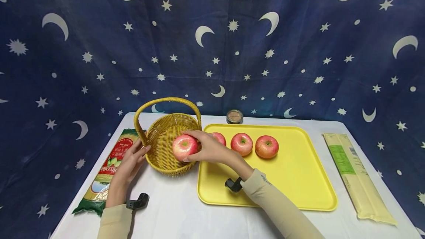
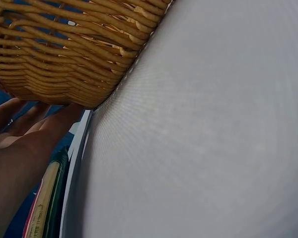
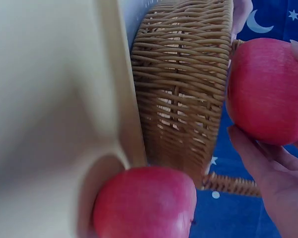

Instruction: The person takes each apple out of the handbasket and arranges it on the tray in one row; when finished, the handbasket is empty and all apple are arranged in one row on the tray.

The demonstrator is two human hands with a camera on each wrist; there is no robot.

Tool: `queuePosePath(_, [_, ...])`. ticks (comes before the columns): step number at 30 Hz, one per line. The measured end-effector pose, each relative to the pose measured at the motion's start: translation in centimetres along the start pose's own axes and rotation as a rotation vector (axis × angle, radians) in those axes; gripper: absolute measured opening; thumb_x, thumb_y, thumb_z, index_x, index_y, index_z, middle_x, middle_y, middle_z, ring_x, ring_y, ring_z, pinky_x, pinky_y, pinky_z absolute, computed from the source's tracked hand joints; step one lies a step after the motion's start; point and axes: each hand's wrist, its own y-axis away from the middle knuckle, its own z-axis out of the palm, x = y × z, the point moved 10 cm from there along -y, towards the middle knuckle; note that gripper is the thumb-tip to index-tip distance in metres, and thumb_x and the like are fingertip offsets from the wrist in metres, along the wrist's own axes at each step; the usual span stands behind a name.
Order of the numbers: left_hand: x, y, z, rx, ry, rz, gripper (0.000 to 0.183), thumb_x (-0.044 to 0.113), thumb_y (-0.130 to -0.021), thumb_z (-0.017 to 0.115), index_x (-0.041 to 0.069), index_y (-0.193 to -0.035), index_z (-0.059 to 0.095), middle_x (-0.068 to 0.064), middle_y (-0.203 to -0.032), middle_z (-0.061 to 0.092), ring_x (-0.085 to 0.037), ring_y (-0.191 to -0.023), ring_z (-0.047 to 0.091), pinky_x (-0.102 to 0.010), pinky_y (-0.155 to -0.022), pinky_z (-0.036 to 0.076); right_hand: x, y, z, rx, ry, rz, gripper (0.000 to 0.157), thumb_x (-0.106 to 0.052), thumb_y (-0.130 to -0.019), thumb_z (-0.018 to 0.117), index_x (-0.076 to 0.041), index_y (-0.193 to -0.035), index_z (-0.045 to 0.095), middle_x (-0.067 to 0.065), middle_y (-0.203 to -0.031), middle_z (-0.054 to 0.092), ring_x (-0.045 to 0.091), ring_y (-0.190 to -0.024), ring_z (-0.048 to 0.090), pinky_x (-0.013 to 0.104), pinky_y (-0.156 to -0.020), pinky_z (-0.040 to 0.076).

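Note:
Above the opening of a wicker basket (image 1: 169,169), my right hand (image 1: 212,148) grips a red apple (image 1: 183,146) between thumb and fingers. The right wrist view shows the same apple (image 3: 268,91) level with the basket's rim, clear of its woven wall (image 3: 181,89). My left hand (image 1: 131,159) holds the basket at its left side, near the foot of its arched handle (image 1: 167,99). In the left wrist view, the fingers (image 2: 49,121) of that hand lie along the outside of the weave. More apples (image 1: 241,144) sit in a row on a yellow tray (image 1: 292,180), one partly hidden by my right hand.
A green and red pasta-like packet (image 1: 106,172) lies left of the basket, under my left forearm. On the far right lies a long pale packet with a green label (image 1: 343,159). A small round tin (image 1: 234,116) stands behind the tray, near a starry cloth backdrop (image 1: 212,47).

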Motion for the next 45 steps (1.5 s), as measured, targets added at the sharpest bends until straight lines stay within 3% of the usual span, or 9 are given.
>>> queuePosePath(7, [0.0, 0.2, -0.1, -0.004, -0.011, 0.002, 0.074, 0.02, -0.108, 0.053, 0.015, -0.167, 0.01, -0.017, -0.172, 0.01, -0.033, -0.154, 0.022, -0.011, -0.1, 0.046, 0.8, 3.2, -2.0, 0.051, -0.03, -0.011, 0.079, -0.038, -0.079, 0.087, -0.019, -0.149, 0.055, 0.0, -0.138, 0.063, 0.019, -0.123, 0.057, 0.044, -0.107, 0.05])
queuePosePath(19, [0.1, 0.3, -0.4, -0.005, -0.015, 0.003, 0.075, 0.022, -0.107, 0.054, 0.016, -0.167, 0.01, -0.017, -0.172, 0.011, -0.031, -0.153, 0.023, -0.01, -0.101, 0.045, 3.3, 7.9, -5.2, 0.097, -0.005, 0.082, 0.084, -0.044, -0.078, 0.088, -0.024, -0.151, 0.052, -0.004, -0.145, 0.059, 0.018, -0.126, 0.058, 0.047, -0.108, 0.05])
queuePosePath(29, [0.0, 0.2, -0.3, -0.011, 0.009, 0.007, 0.075, 0.02, -0.108, 0.053, 0.014, -0.167, 0.008, -0.017, -0.172, 0.008, -0.032, -0.154, 0.021, -0.011, -0.101, 0.045, 5.9, 12.1, -8.2, 0.191, 0.004, 0.116, 0.083, -0.043, -0.077, 0.09, -0.022, -0.149, 0.055, -0.002, -0.141, 0.061, 0.018, -0.118, 0.063, 0.046, -0.104, 0.054])
queuePosePath(33, [0.0, 0.1, -0.2, -0.014, 0.002, 0.017, 0.075, 0.02, -0.108, 0.054, 0.013, -0.167, 0.008, -0.018, -0.172, 0.009, -0.035, -0.155, 0.017, -0.01, -0.1, 0.045, 7.1, 14.0, -9.6, 0.233, -0.097, 0.107, 0.083, -0.033, -0.077, 0.092, -0.014, -0.149, 0.054, 0.006, -0.139, 0.061, 0.024, -0.116, 0.065, 0.042, -0.099, 0.057])
queuePosePath(36, [0.0, 0.1, -0.2, -0.014, -0.002, 0.021, 0.075, 0.02, -0.108, 0.054, 0.013, -0.167, 0.009, -0.017, -0.172, 0.009, -0.035, -0.155, 0.017, -0.01, -0.1, 0.045, 7.9, 15.7, -11.0, 0.278, -0.059, 0.116, 0.081, -0.03, -0.078, 0.092, -0.01, -0.147, 0.055, 0.011, -0.139, 0.061, 0.025, -0.116, 0.065, 0.035, -0.096, 0.058])
queuePosePath(40, [0.0, 0.0, -0.1, -0.019, -0.002, 0.017, 0.075, 0.021, -0.107, 0.054, 0.014, -0.167, 0.009, -0.017, -0.172, 0.009, -0.035, -0.156, 0.016, -0.01, -0.101, 0.045, 8.7, 18.1, -12.9, 0.328, 0.048, 0.159, 0.079, -0.03, -0.079, 0.091, -0.011, -0.147, 0.055, 0.009, -0.139, 0.064, 0.012, -0.118, 0.062, 0.021, -0.096, 0.055])
queuePosePath(45, [0.0, 0.0, -0.1, -0.015, -0.007, 0.018, 0.075, 0.021, -0.107, 0.054, 0.014, -0.167, 0.009, -0.016, -0.172, 0.01, -0.034, -0.156, 0.017, -0.01, -0.101, 0.044, 9.7, 20.8, -14.8, 0.373, 0.065, 0.221, 0.079, -0.026, -0.081, 0.089, -0.009, -0.149, 0.053, 0.015, -0.14, 0.062, -0.013, -0.112, 0.053, 0.007, -0.092, 0.047])
